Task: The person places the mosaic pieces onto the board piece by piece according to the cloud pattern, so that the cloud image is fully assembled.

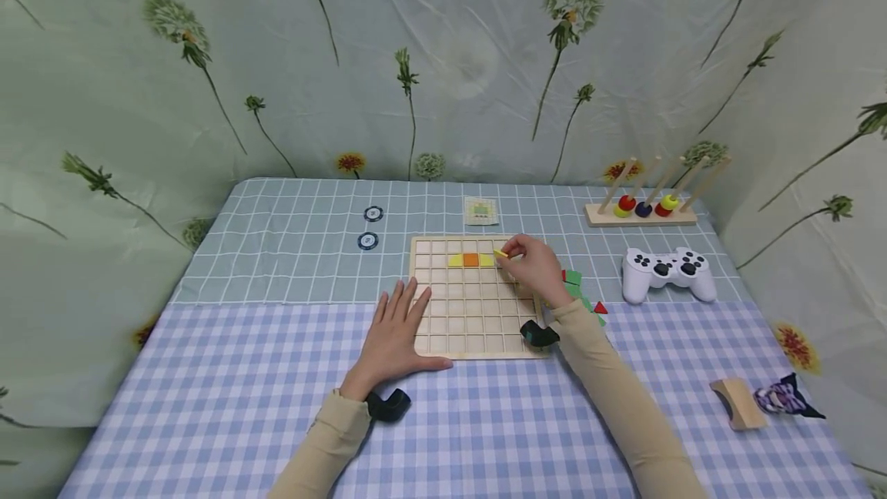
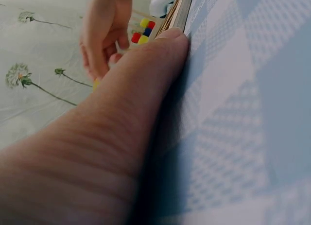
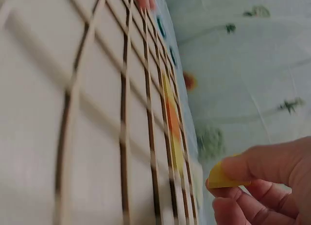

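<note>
A wooden grid board (image 1: 474,322) lies on the table. In one of its upper rows sit an orange square tile (image 1: 471,259) and yellow tiles (image 1: 487,260) on either side of it. Over the board's upper right, my right hand (image 1: 533,268) pinches a small yellow tile (image 3: 226,176) between thumb and fingers, held above the surface in the right wrist view. My left hand (image 1: 393,333) rests with spread fingers at the board's left edge, its thumb along the lower left corner. The left wrist view shows that thumb (image 2: 170,45) touching the board's side.
Green pieces (image 1: 573,278) and a red triangle (image 1: 600,307) lie right of the board. Behind it is a patterned card (image 1: 481,211). Around stand a peg rack (image 1: 640,219) with beads, a white game controller (image 1: 668,272), an arched wooden block (image 1: 739,403), a purple packet (image 1: 786,397) and round chips (image 1: 368,240).
</note>
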Motion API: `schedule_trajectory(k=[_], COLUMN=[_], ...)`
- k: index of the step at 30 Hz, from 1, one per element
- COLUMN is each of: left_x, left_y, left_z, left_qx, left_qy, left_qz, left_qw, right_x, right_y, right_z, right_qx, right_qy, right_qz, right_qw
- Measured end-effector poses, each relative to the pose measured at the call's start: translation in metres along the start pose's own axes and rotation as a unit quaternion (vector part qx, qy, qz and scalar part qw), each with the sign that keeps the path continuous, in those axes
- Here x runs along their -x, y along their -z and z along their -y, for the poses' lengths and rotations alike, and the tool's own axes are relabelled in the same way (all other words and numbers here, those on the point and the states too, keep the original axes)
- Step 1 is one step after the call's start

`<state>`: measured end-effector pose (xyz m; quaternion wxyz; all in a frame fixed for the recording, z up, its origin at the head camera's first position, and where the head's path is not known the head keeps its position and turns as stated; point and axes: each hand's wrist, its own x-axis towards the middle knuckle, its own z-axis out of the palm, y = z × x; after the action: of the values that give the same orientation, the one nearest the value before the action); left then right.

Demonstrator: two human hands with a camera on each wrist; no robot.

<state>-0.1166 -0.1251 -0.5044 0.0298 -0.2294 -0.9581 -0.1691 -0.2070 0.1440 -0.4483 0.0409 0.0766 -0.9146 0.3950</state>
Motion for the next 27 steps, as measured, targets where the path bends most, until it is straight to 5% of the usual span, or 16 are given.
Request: schedule_trajectory(k=[20, 27], left_x=[-0.001, 0.000], left_y=[0.000, 0.000], left_z=[0.001, 0.000], left_qx=[0.000, -0.002], left_qy=[-0.004, -0.002], left_qz=[-0.006, -0.002], left_qw=[1.0000, 1.0000], right_x=[-0.009, -0.010], right_y=[-0.066, -0.074], right_z=[0.040, 0.043], right_qx=[-0.109, -0.091], right_qy=[0.015, 0.018], right_qz=[0.085, 0.088], right_qw=[0.990, 0.992])
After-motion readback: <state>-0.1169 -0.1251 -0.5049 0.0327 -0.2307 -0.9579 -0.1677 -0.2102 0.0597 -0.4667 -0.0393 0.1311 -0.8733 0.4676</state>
